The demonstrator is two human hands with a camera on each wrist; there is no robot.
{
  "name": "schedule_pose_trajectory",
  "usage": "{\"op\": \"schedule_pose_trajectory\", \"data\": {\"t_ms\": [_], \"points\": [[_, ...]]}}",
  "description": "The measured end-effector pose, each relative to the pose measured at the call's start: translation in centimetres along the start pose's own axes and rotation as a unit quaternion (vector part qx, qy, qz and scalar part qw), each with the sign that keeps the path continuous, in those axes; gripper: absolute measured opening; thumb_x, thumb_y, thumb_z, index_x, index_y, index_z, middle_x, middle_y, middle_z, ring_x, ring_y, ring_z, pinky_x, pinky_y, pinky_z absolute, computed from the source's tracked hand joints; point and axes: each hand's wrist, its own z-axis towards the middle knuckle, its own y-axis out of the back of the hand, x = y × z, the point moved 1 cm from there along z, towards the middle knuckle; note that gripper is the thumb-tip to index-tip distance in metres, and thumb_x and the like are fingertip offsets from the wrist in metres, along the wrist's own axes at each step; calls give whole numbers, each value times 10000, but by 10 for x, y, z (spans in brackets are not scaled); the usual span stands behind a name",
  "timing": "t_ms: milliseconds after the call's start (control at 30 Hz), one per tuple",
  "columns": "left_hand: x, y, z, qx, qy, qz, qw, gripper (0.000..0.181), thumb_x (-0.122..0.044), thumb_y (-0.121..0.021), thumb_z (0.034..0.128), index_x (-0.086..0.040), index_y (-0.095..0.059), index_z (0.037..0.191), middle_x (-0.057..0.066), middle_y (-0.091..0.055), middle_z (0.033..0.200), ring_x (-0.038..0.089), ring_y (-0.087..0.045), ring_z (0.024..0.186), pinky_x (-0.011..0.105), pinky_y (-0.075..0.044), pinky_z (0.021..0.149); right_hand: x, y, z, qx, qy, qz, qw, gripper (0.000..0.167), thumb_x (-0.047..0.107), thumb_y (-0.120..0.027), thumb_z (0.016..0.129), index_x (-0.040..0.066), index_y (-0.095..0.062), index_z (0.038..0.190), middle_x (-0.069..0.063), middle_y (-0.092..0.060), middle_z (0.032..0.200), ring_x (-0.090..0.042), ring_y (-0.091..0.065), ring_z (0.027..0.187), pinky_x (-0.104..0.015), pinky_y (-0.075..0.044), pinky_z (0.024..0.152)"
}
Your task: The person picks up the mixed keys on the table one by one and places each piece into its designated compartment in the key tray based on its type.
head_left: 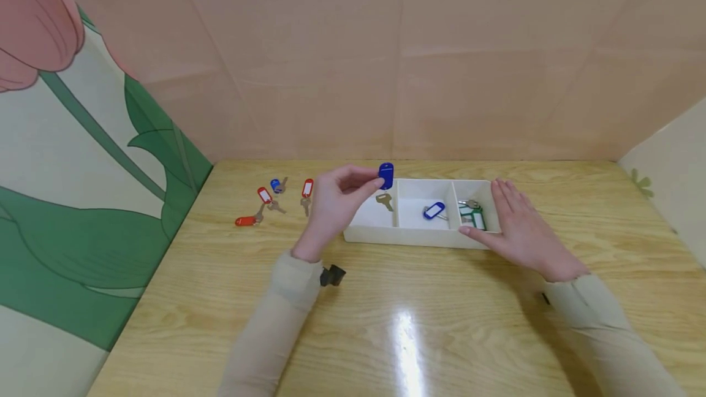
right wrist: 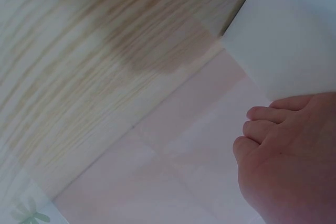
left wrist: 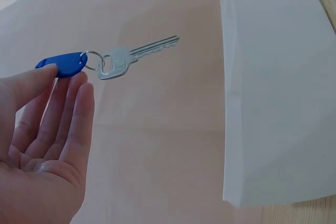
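My left hand (head_left: 334, 202) pinches a blue key tag (head_left: 386, 175) between thumb and fingers, above the left compartment of a white divided box (head_left: 408, 236). A key (left wrist: 116, 64) hangs from the tag by a ring in the left wrist view. Inside the middle compartment lies another blue-tagged key (head_left: 434, 211). The right compartment contains green-tagged keys (head_left: 477, 219), partly overlapping. My right hand (head_left: 524, 234) rests against the box's right end, fingers extended along that wall and thumb at the front rim. In the right wrist view, its fingers touch the white wall (right wrist: 294, 40).
Left of the box, several keys lie on the wooden table (head_left: 386, 323): a red-tagged key (head_left: 245, 221), a second red tag (head_left: 265, 195), a third red tag (head_left: 307, 187) and a blue tag (head_left: 276, 185). A pinkish wall covering (head_left: 331, 78) rises behind the table.
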Motion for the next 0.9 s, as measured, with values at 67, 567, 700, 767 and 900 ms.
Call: {"op": "schedule_pose_trajectory", "data": {"t_ms": [67,567,700,767,900], "points": [[-1,-2,1,29,10,-6,10000,150,-117,-800,905,-39,-773,1030,23,-757,976,170,-717,891,327,-597,808,0,0,0,-5,-3,0,10000,1145,649,-613,929,-62,-4,1588,-325,-42,1634,-448,6,1513,-517,44,1214],[2,-18,4,279,98,-28,9996,159,-111,-804,898,-40,-780,1038,22,-761,976,152,-716,878,310,-595,807,-1,0,2,29,-29,32,10000,1141,652,-599,936,-49,19,1589,-288,17,1649,-415,49,1519,-506,55,1215],[4,-23,4,364,150,-24,9992,160,-108,-804,897,-46,-781,1042,18,-760,981,146,-714,877,302,-592,809,-1,-1,2,57,-71,40,10000,1147,657,-600,933,-42,26,1591,-294,8,1647,-416,53,1519,-507,56,1214],[5,-25,4,415,170,-12,9990,156,-106,-802,898,-47,-781,1041,18,-760,981,142,-714,874,298,-591,809,-1,-1,2,45,-70,40,10000,1145,657,-600,932,-41,23,1592,-299,-4,1646,-415,52,1519,-513,49,1214],[8,-31,4,486,191,27,9986,145,-108,-800,902,-46,-778,1031,15,-759,981,132,-713,864,289,-590,800,-1,-1,1,-1,-36,12,10000,1142,654,-601,933,-50,13,1591,-310,-17,1641,-429,36,1517,-520,42,1214]]}}
